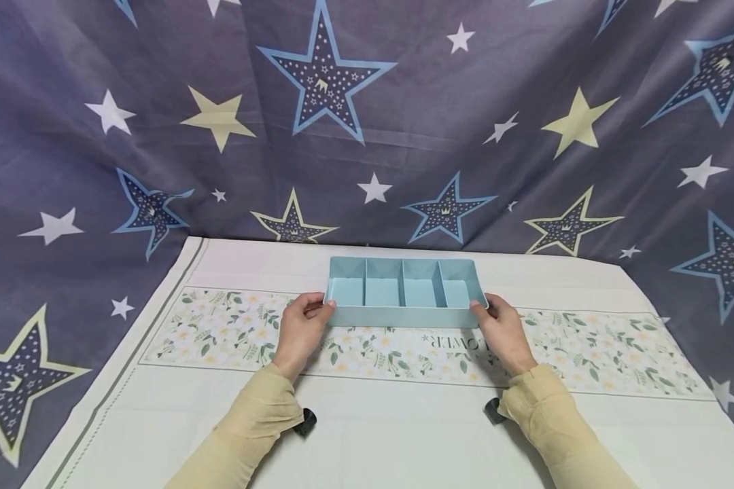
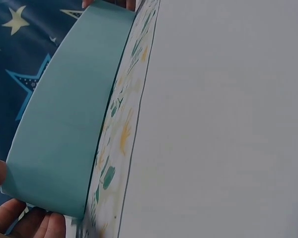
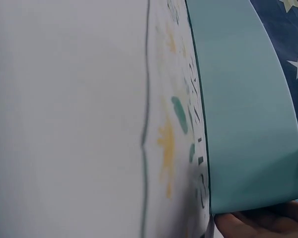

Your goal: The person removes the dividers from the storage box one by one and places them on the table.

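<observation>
A light blue divided organizer box (image 1: 404, 317) stands on the tablecloth, its long side toward me and several side-by-side compartments showing no contents. At its left end my left hand (image 1: 301, 331) grips the near corner, thumb up by the rim and the other fingers around the end wall. My right hand (image 1: 505, 333) holds the opposite end in much the same way. Both wrist views show the box's smooth long wall close up; in the left one, fingertips (image 2: 32, 223) curl at the box's lower end. Part of the right hand is cut off by its wrist view's edge.
Under the box runs a floral printed band (image 1: 220, 333) with lettering, across a white tablecloth (image 1: 391, 435). Behind the table hangs a dark star-patterned curtain (image 1: 404, 163). Black wrist devices (image 1: 306, 422) show beneath both sleeves.
</observation>
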The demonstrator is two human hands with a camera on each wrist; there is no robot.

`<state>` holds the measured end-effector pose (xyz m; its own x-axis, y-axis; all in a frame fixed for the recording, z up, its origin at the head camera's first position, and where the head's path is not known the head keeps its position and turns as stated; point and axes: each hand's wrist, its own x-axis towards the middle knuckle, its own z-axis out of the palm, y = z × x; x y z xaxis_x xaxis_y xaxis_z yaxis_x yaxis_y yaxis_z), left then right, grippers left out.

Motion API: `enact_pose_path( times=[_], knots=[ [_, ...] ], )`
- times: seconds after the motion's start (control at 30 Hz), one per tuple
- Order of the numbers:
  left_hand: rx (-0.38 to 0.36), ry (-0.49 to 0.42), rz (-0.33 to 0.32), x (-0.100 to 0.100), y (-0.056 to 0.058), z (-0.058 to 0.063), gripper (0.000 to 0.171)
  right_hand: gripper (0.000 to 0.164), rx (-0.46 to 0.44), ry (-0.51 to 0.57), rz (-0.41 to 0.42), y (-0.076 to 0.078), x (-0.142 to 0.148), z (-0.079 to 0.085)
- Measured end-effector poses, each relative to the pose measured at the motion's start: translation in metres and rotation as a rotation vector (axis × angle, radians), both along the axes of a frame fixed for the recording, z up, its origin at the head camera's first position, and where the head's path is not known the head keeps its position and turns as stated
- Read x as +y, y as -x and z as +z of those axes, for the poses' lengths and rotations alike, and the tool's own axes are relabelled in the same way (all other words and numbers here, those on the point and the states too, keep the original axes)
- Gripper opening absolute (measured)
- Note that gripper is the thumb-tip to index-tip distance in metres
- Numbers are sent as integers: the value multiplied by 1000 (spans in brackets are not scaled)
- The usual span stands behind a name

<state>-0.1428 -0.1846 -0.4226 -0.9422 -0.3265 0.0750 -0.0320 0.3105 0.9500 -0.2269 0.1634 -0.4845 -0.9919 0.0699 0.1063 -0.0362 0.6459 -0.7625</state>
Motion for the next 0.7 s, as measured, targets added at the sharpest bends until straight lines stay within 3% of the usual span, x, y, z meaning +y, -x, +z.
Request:
enact_pose_path(
  times=[0.2,0.43,0.57,0.7],
  knots=[
    [5,1,-4,-5,2,-5,39,69,-1,3,1,0,-4,-1],
    [55,61,39,-19,22,-47,46,61,13,29,15,-1,-6,0],
    [58,37,56,-23,28,-57,47,65,27,24,28,-2,-8,0],
    [53,29,62,-25,30,-60,45,67,23,27,22,-3,-9,1]
  ],
)
